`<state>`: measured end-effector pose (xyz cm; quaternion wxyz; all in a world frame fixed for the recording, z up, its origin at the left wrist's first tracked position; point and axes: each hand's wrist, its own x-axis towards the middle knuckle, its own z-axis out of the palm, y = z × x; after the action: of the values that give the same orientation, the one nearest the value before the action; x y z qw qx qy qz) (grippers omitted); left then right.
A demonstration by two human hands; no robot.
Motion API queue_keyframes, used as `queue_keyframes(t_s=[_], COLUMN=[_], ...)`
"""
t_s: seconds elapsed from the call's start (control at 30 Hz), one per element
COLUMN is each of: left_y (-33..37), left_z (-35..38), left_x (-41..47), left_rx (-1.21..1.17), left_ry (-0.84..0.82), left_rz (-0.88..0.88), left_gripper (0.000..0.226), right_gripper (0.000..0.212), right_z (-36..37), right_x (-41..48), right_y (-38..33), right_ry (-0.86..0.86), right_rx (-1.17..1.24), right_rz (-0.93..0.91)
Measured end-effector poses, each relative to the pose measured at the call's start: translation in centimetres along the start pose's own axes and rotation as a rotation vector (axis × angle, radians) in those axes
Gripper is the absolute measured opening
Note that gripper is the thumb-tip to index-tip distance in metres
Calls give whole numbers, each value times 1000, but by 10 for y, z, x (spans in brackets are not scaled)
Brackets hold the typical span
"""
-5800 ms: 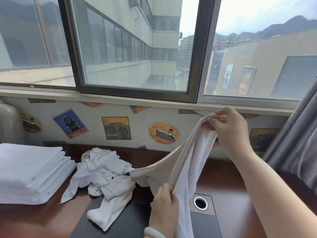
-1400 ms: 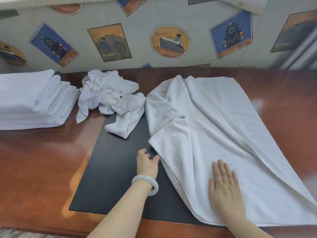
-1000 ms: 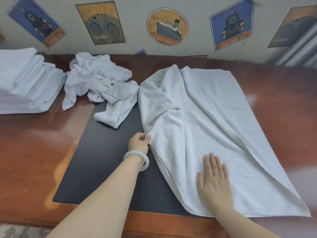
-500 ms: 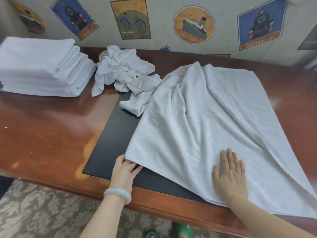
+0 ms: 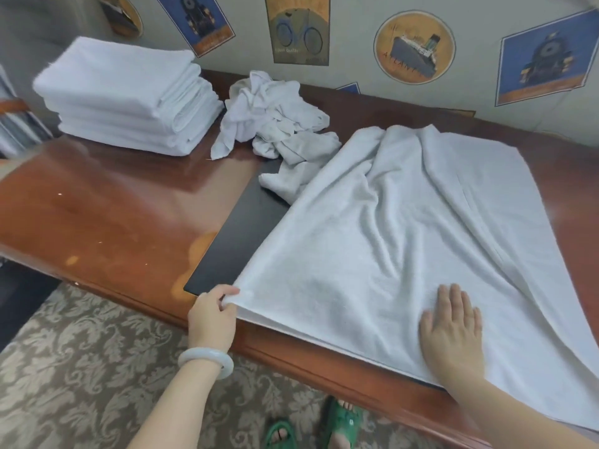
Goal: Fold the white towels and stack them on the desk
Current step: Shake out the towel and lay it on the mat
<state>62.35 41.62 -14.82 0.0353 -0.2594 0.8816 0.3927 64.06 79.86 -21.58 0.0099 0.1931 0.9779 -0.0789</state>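
A large white towel (image 5: pixel 405 228) lies spread and wrinkled over the right half of the wooden desk (image 5: pixel 107 218), its near edge hanging past the desk's front rim. My left hand (image 5: pixel 212 314) pinches the towel's near left corner at the desk's front edge. My right hand (image 5: pixel 452 328) lies flat on the towel near its front edge, fingers straight. A crumpled heap of white towels (image 5: pixel 275 124) sits behind the spread one. A stack of folded white towels (image 5: pixel 126 95) stands at the back left of the desk.
A black mat (image 5: pixel 243 234) lies in the desk's middle, partly under the towel. A wall with picture stickers (image 5: pixel 413 48) runs behind the desk. Patterned carpet (image 5: pixel 81 377) and my feet in green sandals (image 5: pixel 343 419) show below the front edge.
My left hand has pulled the towel's left corner outward and down to the desk's front edge, spreading the towel wider. My right hand stays flat on it. The camera has tilted down and left.
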Motion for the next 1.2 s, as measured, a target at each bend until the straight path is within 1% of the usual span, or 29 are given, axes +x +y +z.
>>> queue_keyframes(t_s=[0.07,0.13,0.23,0.3,0.4,0.5,0.57,0.6,0.63,0.67,0.7,0.73,0.77,0.8,0.83,0.87,0.9,0.97,1.07,1.2], left_y=[-14,-14,-18,-28,-45,-47,-45,-45,-44,-43,-41,-38,-36,-35,-35,-35,-37,-39,-40,-38], left_z=[8,7,-5,-6,-2,-3,-4,-3,-1,1,2,3,5,7,8,9,9,6,0,-5], left_x=[-6,-6,-12,-24,-36,-32,-28,-26,-25,-24,-24,-23,-21,-20,-17,-15,-12,-8,-4,-3], left_rx=[23,-34,-152,-183,-213,-165,-37,78,206,313,377,407,424,439,447,448,440,416,363,323], left_ry=[-38,-33,38,76,83,18,-81,-100,-82,-43,-15,-17,-40,-79,-131,-182,-221,-273,-329,-378], left_rz=[-11,2,34,6,-25,31,122,186,261,360,472,581,683,765,821,843,841,795,747,725], left_gripper=[41,42,40,40,37,35,32,33,36,40,43,45,45,46,46,45,42,32,19,16], right_gripper=[74,75,75,75,76,76,74,71,67,64,58,46,32,21,18,22,29,36,28,25], right_z=[0,-1,-1,0,0,-1,-5,-12,-22,-33,-42,-51,-58,-60,-59,-54,-47,-37,-29,-25], right_x=[0,0,0,0,1,-1,2,5,7,7,4,-5,-19,-36,-52,-63,-70,-73,-73,-74], right_y=[1,0,1,2,3,2,-1,-4,-7,-13,-20,-28,-38,-46,-52,-54,-53,-49,-45,-46], right_ry=[-4,-1,-15,-15,-8,-31,-68,-105,-125,-110,-68,-39,-69,-147,-232,-273,-293,-291,-226,-138], right_rx=[5,6,11,19,16,32,24,-39,-132,-195,-196,-121,-15,59,88,79,78,112,211,213], right_rz=[-11,-17,-14,-13,-25,-34,-29,-27,-43,-92,-196,-322,-442,-548,-628,-680,-712,-705,-648,-657])
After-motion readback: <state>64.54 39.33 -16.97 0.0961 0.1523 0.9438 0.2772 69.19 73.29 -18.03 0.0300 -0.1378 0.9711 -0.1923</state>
